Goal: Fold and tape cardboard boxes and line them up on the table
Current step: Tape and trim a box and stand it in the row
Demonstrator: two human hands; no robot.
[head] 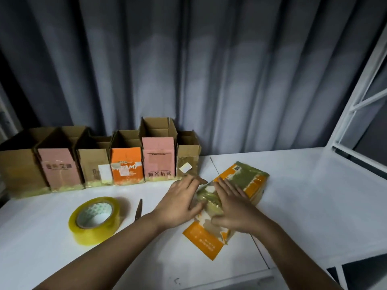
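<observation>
1. Curtain [188,70]: grey, pleated, hanging behind the whole work area. A white metal frame [356,105] stands at the right edge.
2. Desk [303,195]: white and smooth, with a thin seam running from back to front under the work piece.
3. Row of finished boxes [100,160]: six stand upright along the back edge, tops open, sides touching or nearly so. Yellowish tape shows along their bases. This placement serves the line-up step and keeps the front free for assembly.
4. Orange box [240,185]: lies on its side, right of centre and just in front of the row's right end, angled to the desk edge. Tape covers its upper face.
5. Tape roll [95,219]: lies flat at the left front, near the hands.
6. Left hand [180,203] and right hand [232,204]: side by side, fingers straight, palms flat on the taped face and gripping nothing. Judged purpose: smoothing the tape so that it bonds.
7. Scissors [138,209]: closed, between roll and left hand.
</observation>
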